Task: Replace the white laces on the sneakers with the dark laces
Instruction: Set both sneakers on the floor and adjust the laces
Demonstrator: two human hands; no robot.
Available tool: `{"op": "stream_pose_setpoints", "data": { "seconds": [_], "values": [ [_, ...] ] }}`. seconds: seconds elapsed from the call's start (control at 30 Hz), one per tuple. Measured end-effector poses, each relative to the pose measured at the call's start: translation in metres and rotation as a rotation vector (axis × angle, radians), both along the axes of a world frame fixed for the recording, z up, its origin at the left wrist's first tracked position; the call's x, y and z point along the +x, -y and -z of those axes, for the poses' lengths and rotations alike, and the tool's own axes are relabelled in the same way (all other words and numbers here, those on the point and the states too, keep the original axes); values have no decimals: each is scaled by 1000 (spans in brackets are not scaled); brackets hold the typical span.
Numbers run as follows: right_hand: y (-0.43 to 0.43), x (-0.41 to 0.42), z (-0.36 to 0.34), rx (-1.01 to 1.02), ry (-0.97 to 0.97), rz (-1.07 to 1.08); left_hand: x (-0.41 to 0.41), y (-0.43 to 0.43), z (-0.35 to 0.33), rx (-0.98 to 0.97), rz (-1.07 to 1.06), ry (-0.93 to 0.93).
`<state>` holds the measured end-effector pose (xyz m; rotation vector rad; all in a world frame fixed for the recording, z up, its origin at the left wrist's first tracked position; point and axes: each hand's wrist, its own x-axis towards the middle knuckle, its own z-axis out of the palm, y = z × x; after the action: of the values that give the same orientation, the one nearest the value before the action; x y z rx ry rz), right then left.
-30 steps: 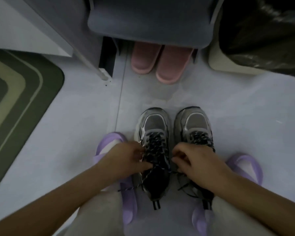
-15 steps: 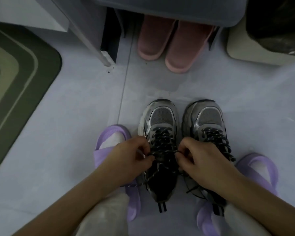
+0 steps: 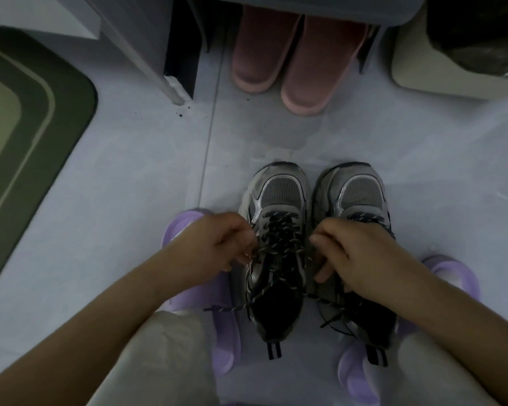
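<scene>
Pale grey tiled floor (image 3: 115, 200), dim light; one grout line runs up the frame past a few dark specks. At far left we log a green striped mat (image 3: 27, 112). Along the top edge is a grey seat (image 3: 305, 7), with a pair of pink slippers (image 3: 279, 68) partly tucked beneath it. At upper right is a cream bin (image 3: 423, 74) lined with a black bag (image 3: 475, 33).

Task items: two grey mesh sneakers stand side by side on the floor, toes pointing away from us. As seen, these are the left sneaker (image 3: 279, 194) and the right sneaker (image 3: 361, 194). Both carry dark laces (image 3: 280, 238) flecked with pale dots. On the left sneaker the laces criss-cross the eyelets. One loose end (image 3: 214, 309) trails off its left side, and another strand crosses toward the right sneaker's opening. Each heel tab (image 3: 274, 350) is black with pale stripes. Any logo or lettering on the uppers is too small and dim for us to read.

Left hand (image 3: 214, 244): fingers curled, thumb and forefinger pinching a lace at the left eyelet row of the left sneaker.

Right hand (image 3: 361, 256): it lies over the gap between the sneakers and covers much of the right sneaker's lacing. The fingers are curled in tight at the right edge of the left sneaker's lacing and, as far as we can see, close on a strand.

The person wears purple slippers (image 3: 223, 341), one on either side of the sneakers. Pale trouser legs (image 3: 159, 361) fill the bottom of the frame.
</scene>
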<state>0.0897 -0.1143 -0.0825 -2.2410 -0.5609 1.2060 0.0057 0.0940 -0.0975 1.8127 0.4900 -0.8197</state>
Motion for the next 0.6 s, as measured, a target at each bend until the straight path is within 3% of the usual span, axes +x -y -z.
{"op": "stream_pose_setpoints", "data": {
  "seconds": [0.27,0.5,0.6],
  "values": [
    [-10,-10,4,31,168,-69,-3,15,5,245,207,296],
    [-14,-4,7,20,102,-67,18,11,0,355,374,195],
    [-16,-2,8,11,92,-77,27,7,1,311,448,183]
  ]
}}
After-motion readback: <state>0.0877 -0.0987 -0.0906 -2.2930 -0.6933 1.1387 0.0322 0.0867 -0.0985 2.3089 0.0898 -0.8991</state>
